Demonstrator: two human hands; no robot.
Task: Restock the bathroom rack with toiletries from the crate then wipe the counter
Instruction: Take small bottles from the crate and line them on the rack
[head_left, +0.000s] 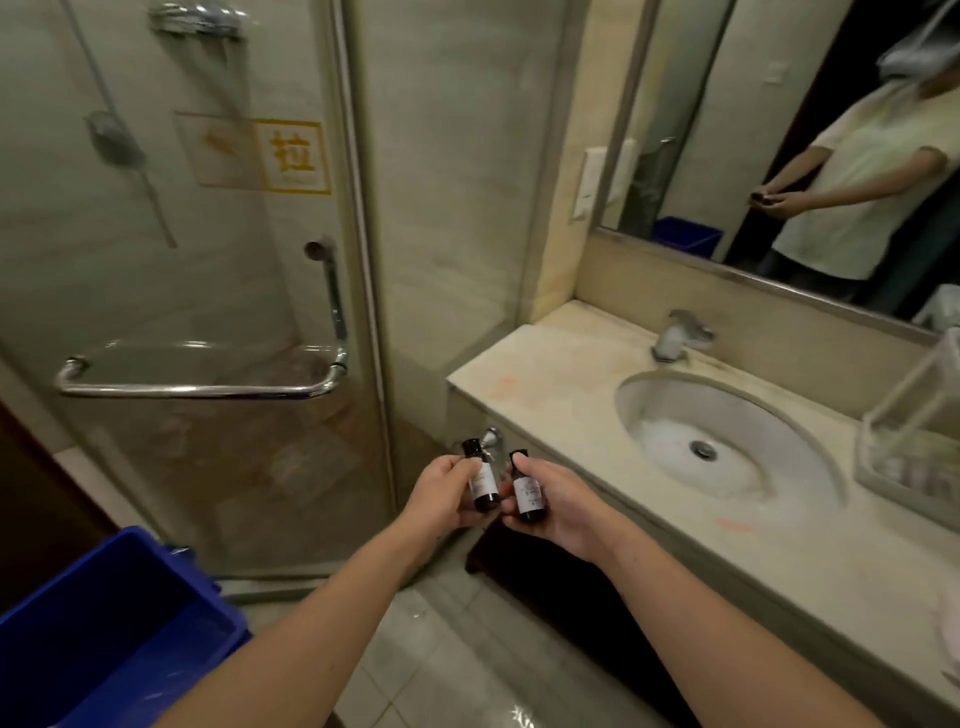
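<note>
Just off the desk's (545, 364) front left corner, the left hand (447, 491) grips one small bottle (483, 480), the right hand (558, 501) a second bottle (529, 493), so restocking's underway, and next both likely travel past the sink (779, 415) to the clear rack (914, 415).

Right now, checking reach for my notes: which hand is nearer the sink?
Right. The right hand, gripping a bottle, is just left of the sink; the left hand, gripping a second bottle, is farther left.
</note>
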